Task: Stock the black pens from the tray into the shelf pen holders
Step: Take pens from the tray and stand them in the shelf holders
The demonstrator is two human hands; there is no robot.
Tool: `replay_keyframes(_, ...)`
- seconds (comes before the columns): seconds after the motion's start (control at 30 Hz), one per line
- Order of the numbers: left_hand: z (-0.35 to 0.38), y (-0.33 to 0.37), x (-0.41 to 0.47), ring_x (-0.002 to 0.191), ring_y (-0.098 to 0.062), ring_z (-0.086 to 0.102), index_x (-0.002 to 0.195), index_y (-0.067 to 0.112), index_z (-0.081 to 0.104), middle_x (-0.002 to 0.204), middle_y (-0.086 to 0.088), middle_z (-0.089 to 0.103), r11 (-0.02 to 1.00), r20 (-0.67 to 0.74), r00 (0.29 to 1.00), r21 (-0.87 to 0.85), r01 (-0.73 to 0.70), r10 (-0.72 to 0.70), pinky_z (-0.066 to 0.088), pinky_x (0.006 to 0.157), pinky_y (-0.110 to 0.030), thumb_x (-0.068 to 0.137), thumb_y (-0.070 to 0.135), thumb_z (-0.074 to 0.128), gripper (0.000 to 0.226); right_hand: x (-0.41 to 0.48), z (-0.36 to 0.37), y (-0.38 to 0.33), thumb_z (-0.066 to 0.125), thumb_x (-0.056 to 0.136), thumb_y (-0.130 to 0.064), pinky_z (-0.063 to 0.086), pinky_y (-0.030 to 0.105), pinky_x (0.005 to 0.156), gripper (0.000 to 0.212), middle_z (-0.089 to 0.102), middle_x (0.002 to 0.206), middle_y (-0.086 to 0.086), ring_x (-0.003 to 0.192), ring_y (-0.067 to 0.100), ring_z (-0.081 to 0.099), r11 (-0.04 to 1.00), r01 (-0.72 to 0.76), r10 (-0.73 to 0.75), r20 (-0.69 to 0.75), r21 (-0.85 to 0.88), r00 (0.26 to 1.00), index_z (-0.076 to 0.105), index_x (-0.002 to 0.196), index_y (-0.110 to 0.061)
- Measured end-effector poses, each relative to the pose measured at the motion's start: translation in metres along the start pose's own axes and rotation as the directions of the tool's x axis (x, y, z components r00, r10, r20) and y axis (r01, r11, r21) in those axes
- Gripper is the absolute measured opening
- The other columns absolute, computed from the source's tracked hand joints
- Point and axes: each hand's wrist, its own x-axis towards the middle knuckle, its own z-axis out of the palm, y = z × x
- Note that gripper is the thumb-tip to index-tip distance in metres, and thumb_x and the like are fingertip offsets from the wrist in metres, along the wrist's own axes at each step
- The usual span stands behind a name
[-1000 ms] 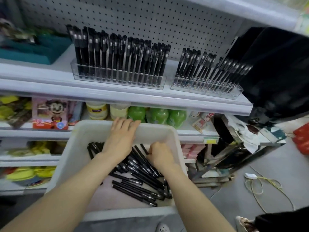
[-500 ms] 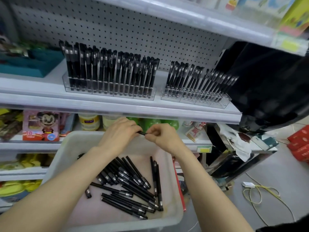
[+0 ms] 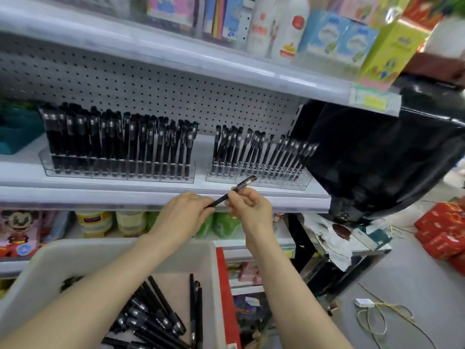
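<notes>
My left hand (image 3: 186, 215) and right hand (image 3: 251, 210) both pinch one pen (image 3: 219, 202) near the holder (image 3: 289, 183), above the tray (image 3: 100, 245).

Pen (image 3: 221, 200) end hidden inside left hand (image 3: 186, 213); tray (image 3: 88, 253) cropped below.

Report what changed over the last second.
The left hand and right hand rose out of the tray, pinching one pen between them, and lifted it to the shelf edge below the right holder. The loose pens stay in the tray; the left holder and right holder look as before.
</notes>
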Motion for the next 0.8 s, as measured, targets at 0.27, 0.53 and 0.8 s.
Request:
replay_keyframes(0.27, 0.009, 0.017, 0.061, 0.142, -0.025, 0.026, 0.15, 0.008, 0.029, 0.154, -0.011, 0.029, 0.988, -0.104, 0.991, 0.136, -0.071, 0.086, 0.031, 0.115, -0.04, 0.094, 0.008, 0.056, 0.062, 0.062, -0.047, -0.068, 0.06, 0.095, -0.021, 0.05, 0.015, 0.061, 0.01, 0.071, 0.08, 0.002, 0.068, 0.006, 0.065, 0.826, 0.331, -0.4, -0.061, -0.455, 0.915, 0.065, 0.089, -0.015)
replay_keyframes(0.53, 0.03, 0.011, 0.078, 0.14, -0.028, 0.029, 0.15, 0.005, 0.026, 0.151, -0.014, 0.034, 0.973, -0.096, 0.995, 0.231, 0.0, 0.023, 0.033, 0.114, -0.037, 0.08, -0.014, 0.059, 0.08, 0.122, -0.028, -0.082, 0.06, 0.095, -0.031, 0.056, 0.041, 0.078, 0.022, 0.072, 0.082, -0.002, 0.079, 0.016, 0.068, 0.617, 0.42, -0.503, 0.077, -0.665, 0.861, 0.069, 0.099, -0.011)
replay_keyframes(0.8, 0.029, 0.015, 0.077, 0.141, -0.026, 0.022, 0.152, 0.007, 0.022, 0.153, -0.011, 0.029, 0.979, -0.067, 0.998, 0.205, 0.013, 0.001, 0.034, 0.112, -0.04, 0.075, -0.019, 0.052, 0.087, 0.131, -0.014, -0.049, 0.057, 0.097, -0.024, 0.046, 0.027, 0.072, 0.024, 0.072, 0.088, 0.007, 0.08, 0.024, 0.063, 0.468, 0.387, -0.372, 0.22, -0.795, 0.902, 0.068, 0.111, -0.008)
